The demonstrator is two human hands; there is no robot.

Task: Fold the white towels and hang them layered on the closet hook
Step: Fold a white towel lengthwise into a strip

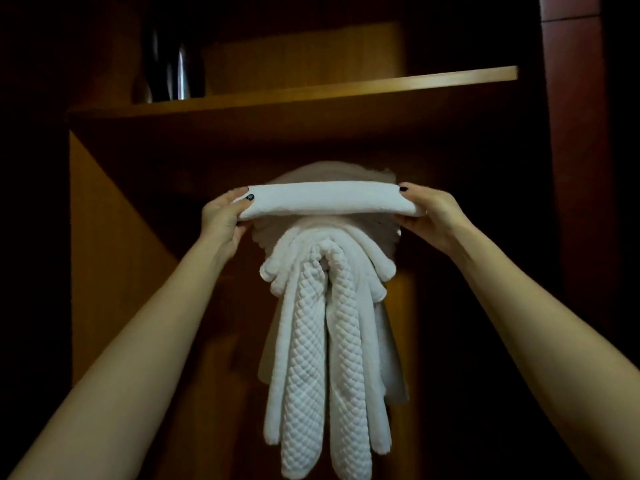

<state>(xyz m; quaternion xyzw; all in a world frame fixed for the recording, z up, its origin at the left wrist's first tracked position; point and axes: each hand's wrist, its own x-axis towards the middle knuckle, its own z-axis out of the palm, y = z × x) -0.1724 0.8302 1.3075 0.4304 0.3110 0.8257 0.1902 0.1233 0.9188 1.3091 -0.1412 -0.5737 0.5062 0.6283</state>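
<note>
Beneath the closet shelf, a folded white towel is pinched at its two ends by the left hand and right hand, above the hung towels; soft, light and limp, it is judged best held by both ends.

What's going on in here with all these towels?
A person is holding a folded white towel level, with the left hand gripping one end and the right hand gripping the other. It is raised in front of the top of a bundle of white towels already hanging inside a wooden closet, below a shelf. The hook itself is hidden behind the cloth.
</note>
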